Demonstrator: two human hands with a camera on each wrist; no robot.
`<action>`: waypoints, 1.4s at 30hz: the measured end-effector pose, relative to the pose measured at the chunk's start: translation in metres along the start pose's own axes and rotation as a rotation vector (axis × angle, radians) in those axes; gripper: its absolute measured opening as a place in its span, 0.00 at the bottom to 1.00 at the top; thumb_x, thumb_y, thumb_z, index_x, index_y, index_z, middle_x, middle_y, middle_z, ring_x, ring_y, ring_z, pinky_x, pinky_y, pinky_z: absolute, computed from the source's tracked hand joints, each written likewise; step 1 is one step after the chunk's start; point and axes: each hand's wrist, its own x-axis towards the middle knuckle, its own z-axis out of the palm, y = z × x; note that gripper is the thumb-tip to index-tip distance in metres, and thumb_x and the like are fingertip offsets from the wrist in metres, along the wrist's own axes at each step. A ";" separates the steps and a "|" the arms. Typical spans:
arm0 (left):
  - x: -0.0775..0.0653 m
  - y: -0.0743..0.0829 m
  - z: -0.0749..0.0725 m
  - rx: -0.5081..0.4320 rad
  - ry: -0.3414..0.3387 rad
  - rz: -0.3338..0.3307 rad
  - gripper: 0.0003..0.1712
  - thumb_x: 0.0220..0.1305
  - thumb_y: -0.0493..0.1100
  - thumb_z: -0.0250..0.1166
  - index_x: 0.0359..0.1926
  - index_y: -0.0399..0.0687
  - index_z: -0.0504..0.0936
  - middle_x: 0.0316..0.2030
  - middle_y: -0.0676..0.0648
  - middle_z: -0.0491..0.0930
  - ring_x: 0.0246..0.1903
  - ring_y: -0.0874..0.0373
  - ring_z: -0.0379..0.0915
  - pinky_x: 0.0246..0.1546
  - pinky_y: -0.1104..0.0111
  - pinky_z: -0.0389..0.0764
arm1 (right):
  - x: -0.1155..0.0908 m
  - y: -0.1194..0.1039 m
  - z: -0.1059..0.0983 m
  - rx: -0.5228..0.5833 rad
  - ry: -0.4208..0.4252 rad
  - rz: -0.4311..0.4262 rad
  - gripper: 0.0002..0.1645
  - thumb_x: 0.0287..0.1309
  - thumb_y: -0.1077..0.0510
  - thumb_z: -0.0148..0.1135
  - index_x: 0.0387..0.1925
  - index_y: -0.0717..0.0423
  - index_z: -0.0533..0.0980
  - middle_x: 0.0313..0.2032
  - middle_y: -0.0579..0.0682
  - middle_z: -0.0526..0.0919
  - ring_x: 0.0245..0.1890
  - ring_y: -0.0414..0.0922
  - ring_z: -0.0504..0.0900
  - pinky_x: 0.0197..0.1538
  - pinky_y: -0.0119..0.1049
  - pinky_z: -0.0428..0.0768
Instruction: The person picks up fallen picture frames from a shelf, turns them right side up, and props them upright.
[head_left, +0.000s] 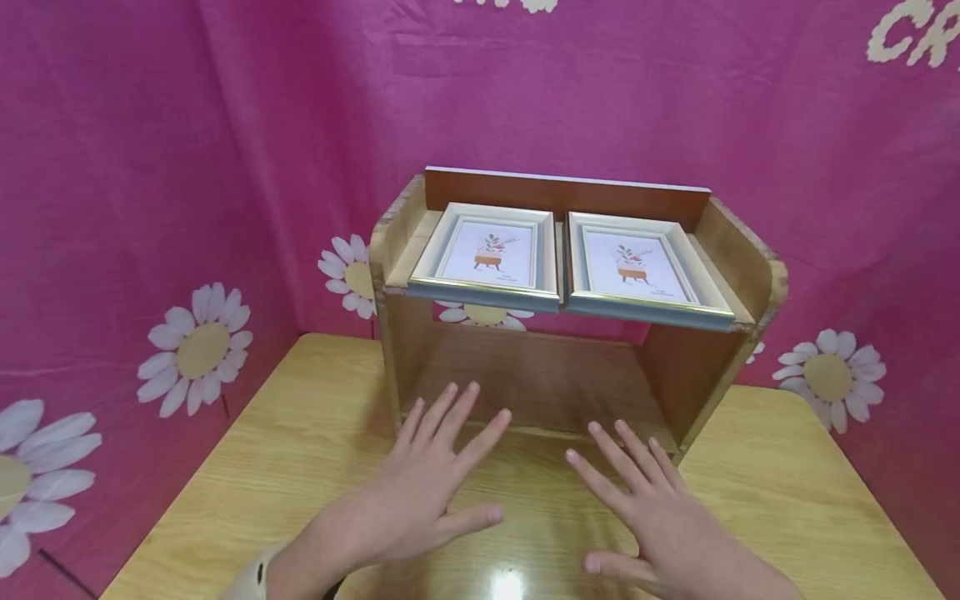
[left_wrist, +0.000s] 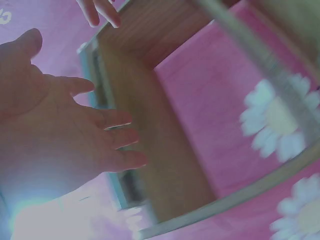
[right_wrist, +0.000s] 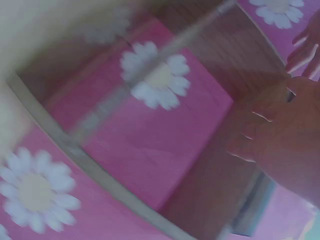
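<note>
Two picture frames lie face up on the top shelf of a small wooden shelf unit (head_left: 660, 367), side by side with a narrow gap between them. Both the left picture frame (head_left: 487, 291) and the right picture frame (head_left: 651, 309) have pale and grey borders round a print of a potted plant; their front edges reach the shelf's front. In front of the unit, above the table, my left hand (head_left: 420, 483) is held palm down, fingers spread, holding nothing. To its right my right hand (head_left: 660, 517) hovers the same way, fingers straight and apart.
The unit stands on a light wooden table (head_left: 300, 433); raised side panels (head_left: 738, 250) and a back strip (head_left: 562, 190) border its top shelf. Beneath is an open compartment with a lower board (head_left: 525, 367). A pink cloth (head_left: 225, 125) with daisies surrounds the table's back and sides.
</note>
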 end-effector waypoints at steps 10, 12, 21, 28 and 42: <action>0.041 -0.010 -0.095 -0.001 0.186 0.019 0.44 0.70 0.64 0.54 0.79 0.62 0.45 0.78 0.42 0.39 0.77 0.44 0.34 0.74 0.41 0.43 | 0.066 0.012 -0.090 -0.049 0.082 -0.030 0.51 0.62 0.30 0.55 0.78 0.43 0.51 0.78 0.54 0.48 0.77 0.58 0.41 0.78 0.49 0.36; 0.054 -0.018 -0.109 -0.033 0.210 -0.016 0.44 0.70 0.61 0.56 0.79 0.60 0.47 0.78 0.41 0.41 0.76 0.44 0.37 0.72 0.40 0.48 | 0.082 0.019 -0.104 -0.013 0.070 0.011 0.52 0.61 0.34 0.61 0.78 0.41 0.50 0.77 0.53 0.50 0.77 0.58 0.42 0.77 0.54 0.44; 0.112 -0.048 -0.134 -0.234 0.223 -0.229 0.38 0.73 0.50 0.53 0.77 0.49 0.50 0.75 0.39 0.49 0.72 0.46 0.50 0.70 0.48 0.61 | 0.158 0.046 -0.125 0.143 -0.063 0.148 0.56 0.57 0.35 0.66 0.79 0.42 0.49 0.74 0.59 0.59 0.76 0.60 0.48 0.72 0.64 0.53; 0.131 -0.059 -0.125 -0.272 0.199 -0.277 0.34 0.73 0.41 0.49 0.76 0.42 0.52 0.73 0.36 0.54 0.69 0.48 0.55 0.71 0.54 0.62 | 0.185 0.054 -0.110 0.127 -0.125 0.165 0.55 0.59 0.37 0.66 0.77 0.55 0.53 0.66 0.67 0.68 0.65 0.64 0.67 0.66 0.60 0.67; 0.123 -0.063 -0.112 -0.341 0.419 -0.168 0.31 0.67 0.29 0.48 0.71 0.40 0.62 0.67 0.38 0.64 0.63 0.46 0.62 0.67 0.56 0.66 | 0.193 0.046 -0.115 0.155 -0.098 0.188 0.60 0.54 0.38 0.71 0.76 0.60 0.51 0.61 0.66 0.74 0.58 0.58 0.76 0.63 0.56 0.73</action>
